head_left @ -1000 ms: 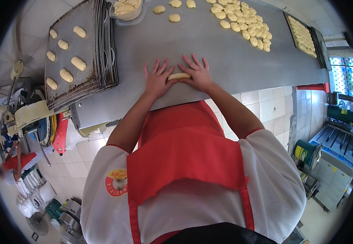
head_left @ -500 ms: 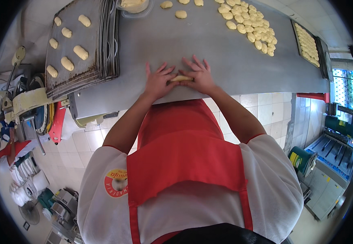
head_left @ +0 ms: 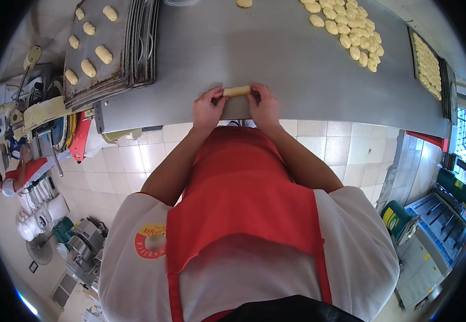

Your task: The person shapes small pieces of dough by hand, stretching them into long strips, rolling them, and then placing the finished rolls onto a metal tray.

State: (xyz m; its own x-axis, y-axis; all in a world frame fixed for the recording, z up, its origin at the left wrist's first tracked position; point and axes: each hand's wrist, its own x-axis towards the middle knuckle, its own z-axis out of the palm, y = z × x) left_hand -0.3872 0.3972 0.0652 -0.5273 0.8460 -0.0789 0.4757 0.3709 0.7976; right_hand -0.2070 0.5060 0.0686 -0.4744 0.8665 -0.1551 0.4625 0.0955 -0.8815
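A short rolled piece of dough lies crosswise between my two hands, near the front edge of the grey worktable. My left hand has its fingers bent round the left end of the roll. At the other end, my right hand pinches with thumb and fingers. To the left, several similar dough rolls rest spaced apart on a worn metal baking tray, on top of a stack of trays.
A heap of pale dough balls covers the far right of the table, with one dough ball at the far edge of view. A filled tray stands at the right end. Machinery and another person are at left; a machine stands right.
My fingers, spread flat over the dough before, have curled in to grip its two ends. The roll now shows fully between them. My view has shifted, so the table's far items sit higher.
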